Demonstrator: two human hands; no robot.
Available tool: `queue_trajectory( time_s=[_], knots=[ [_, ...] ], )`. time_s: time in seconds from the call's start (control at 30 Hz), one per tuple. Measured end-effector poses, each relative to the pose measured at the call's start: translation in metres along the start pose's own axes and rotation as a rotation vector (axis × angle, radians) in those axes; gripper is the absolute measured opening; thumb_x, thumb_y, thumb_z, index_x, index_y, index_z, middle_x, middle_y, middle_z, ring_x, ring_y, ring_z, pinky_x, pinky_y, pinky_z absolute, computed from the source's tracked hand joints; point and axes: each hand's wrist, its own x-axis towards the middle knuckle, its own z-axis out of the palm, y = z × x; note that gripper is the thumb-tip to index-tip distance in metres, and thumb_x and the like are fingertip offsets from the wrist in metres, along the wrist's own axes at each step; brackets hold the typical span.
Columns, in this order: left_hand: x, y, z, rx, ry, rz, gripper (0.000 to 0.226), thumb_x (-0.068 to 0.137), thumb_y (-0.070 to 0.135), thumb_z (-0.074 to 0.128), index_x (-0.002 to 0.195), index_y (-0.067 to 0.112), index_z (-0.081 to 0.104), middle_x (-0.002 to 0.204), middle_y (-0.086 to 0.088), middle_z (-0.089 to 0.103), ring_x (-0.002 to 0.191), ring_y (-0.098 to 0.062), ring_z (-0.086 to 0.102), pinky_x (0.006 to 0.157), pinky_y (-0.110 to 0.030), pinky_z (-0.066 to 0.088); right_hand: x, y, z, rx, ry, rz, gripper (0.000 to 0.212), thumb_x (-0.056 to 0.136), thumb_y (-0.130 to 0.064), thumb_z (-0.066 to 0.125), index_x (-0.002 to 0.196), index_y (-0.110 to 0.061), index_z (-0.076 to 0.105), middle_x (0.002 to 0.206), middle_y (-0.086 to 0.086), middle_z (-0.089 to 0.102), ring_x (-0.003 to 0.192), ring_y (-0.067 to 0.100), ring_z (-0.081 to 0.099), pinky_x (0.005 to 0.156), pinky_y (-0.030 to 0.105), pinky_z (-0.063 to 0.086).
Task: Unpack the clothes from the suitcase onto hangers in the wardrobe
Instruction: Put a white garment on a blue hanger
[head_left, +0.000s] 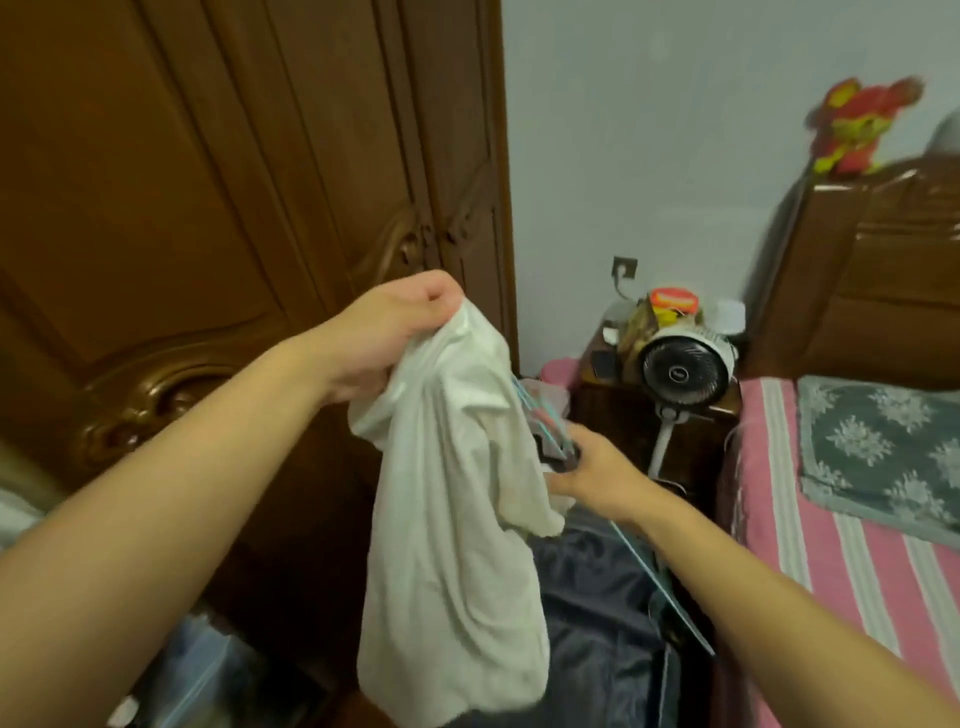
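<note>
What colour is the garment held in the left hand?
White, seen in the head view: the garment hangs from the left hand.

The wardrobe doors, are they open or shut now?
Shut. The two carved wardrobe doors meet at the middle seam, and nothing of the inside shows.

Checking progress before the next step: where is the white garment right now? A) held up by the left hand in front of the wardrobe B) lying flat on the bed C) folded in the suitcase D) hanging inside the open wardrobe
A: the left hand grips the top of the white garment, which hangs down in front of the closed wardrobe doors.
</note>
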Motion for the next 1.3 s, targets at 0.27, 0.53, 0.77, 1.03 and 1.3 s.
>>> queue_trajectory(
  time_s=[0.27,0.53,0.77,1.03,1.3],
  knots=[
    [-0.017,0.021,-0.011,0.320,0.377,0.047,0.018,0.106,0.028,0.046,0.099,0.015,0.056,0.093,0.000,0.058,0.084,-0.014,0.053,0.076,-0.030,0.044,-0.036,-0.002,0.022,0.513,-0.173,0.147,0.035,0.103,-0.037,0.050,0.135,-0.027,0.060,0.130,-0.007,0.066,0.121,0.012,0.062,0.103,0.036,0.049],
    [-0.051,0.029,-0.034,0.463,0.229,0.049,0.022,0.106,0.036,0.047,0.099,0.019,0.058,0.090,0.002,0.061,0.079,-0.012,0.055,0.070,-0.030,0.046,-0.032,-0.029,0.027,0.040,-0.088,-0.022,0.015,0.096,-0.020,0.063,0.102,-0.015,0.076,0.102,0.009,0.074,0.094,0.016,0.066,0.087,0.021,0.050],
    [-0.042,-0.019,-0.100,1.305,0.713,-0.034,0.016,0.106,0.033,0.043,0.106,0.022,0.055,0.100,-0.004,0.058,0.088,-0.026,0.055,0.074,-0.043,0.050,-0.038,-0.126,-0.020,0.364,-0.187,-0.022,0.020,0.102,-0.016,0.046,0.100,0.002,0.054,0.069,0.014,0.048,0.057,0.026,0.041,0.056,0.037,0.031],
    [-0.067,-0.073,0.031,-0.193,0.875,0.033,0.014,0.102,0.017,0.053,0.110,0.022,0.064,0.085,0.000,0.062,0.069,-0.012,0.058,0.063,-0.028,0.047,-0.012,-0.191,0.010,0.629,-0.086,0.177,0.021,0.106,-0.015,0.042,0.110,-0.007,0.060,0.061,0.000,0.063,0.045,0.005,0.053,0.067,0.043,0.063],
    [-0.120,-0.194,0.138,-0.303,0.000,-0.421,0.069,0.086,0.032,0.079,0.145,0.030,0.043,0.139,0.007,0.055,0.123,-0.011,0.059,0.108,-0.037,0.049,0.013,-0.181,-0.010,0.635,0.066,0.285,0.013,0.100,-0.018,0.056,0.108,-0.009,0.061,0.074,0.005,0.057,0.048,0.006,0.053,0.089,0.050,0.058]
  ],
)
